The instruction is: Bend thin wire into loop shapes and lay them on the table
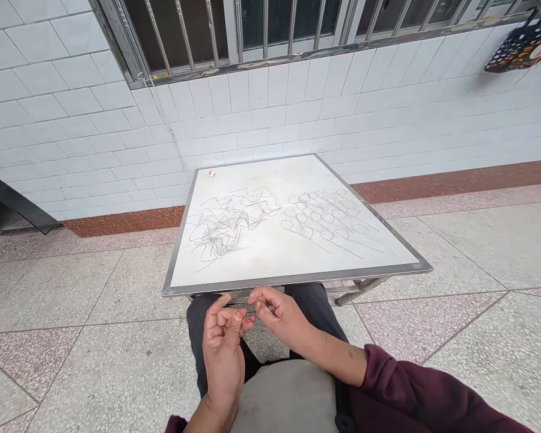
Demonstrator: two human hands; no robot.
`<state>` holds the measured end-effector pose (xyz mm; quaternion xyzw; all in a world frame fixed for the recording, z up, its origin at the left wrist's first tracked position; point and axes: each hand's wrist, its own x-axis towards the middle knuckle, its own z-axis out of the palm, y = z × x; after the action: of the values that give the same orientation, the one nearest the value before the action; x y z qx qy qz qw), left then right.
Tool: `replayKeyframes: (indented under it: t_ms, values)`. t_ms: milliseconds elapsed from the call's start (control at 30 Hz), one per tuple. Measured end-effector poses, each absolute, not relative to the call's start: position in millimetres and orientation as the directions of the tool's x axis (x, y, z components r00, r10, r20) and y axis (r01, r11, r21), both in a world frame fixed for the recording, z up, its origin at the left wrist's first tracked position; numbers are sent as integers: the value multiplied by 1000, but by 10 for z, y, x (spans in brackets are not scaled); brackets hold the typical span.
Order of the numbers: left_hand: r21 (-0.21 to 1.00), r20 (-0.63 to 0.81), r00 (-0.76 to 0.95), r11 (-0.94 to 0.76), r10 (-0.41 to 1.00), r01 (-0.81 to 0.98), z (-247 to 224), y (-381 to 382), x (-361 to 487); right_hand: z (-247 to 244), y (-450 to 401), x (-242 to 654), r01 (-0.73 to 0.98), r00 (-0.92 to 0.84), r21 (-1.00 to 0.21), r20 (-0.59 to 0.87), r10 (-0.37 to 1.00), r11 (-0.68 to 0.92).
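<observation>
Both my hands are close together over my lap, just in front of the table's near edge. My left hand [224,346] is closed, thumb pressed to the fingers, with a tan strip [224,299] around one fingertip. Fingers curled in a pinch, my right hand [280,314] faces it a small gap away. Whatever is between the fingertips is too thin to make out. On the white table lie a tangled heap of thin dark wires [228,224] at the left and several wires bent into loops with straight tails [316,216] at the right.
The white table [261,264] has a grey metal rim and stands by a tiled wall [270,123]. A small red-and-white item [211,174] lies at its far left corner. Above is a barred window [279,27]; a dotted bag [518,48] hangs at the upper right.
</observation>
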<state>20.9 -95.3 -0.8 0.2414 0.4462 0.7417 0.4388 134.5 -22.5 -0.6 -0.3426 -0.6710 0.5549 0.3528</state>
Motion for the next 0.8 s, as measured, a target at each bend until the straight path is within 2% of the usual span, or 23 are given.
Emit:
replayKeyframes:
  t_ms: [100,300,433,600,800]
  values:
    - [877,-25,-497,-219,868,-428,-1,-940,200,7,-222,1350,52,-515,-989,91,853,137]
    - [883,-43,-513,-207,857,-422,28,-921,175,72,-222,1366,13,-601,-1000,-14,799,-8]
    - [882,-37,-505,-209,863,-422,28,-928,180,89,-220,1365,15,-592,-999,-34,805,-31]
    - [875,-40,-510,-216,859,-433,40,-950,186,126,-158,1424,7,-621,-1000,-2,784,3]
    - [884,-54,-468,-176,882,-432,95,-981,214,193,-24,1434,-3,-677,-991,103,728,137]
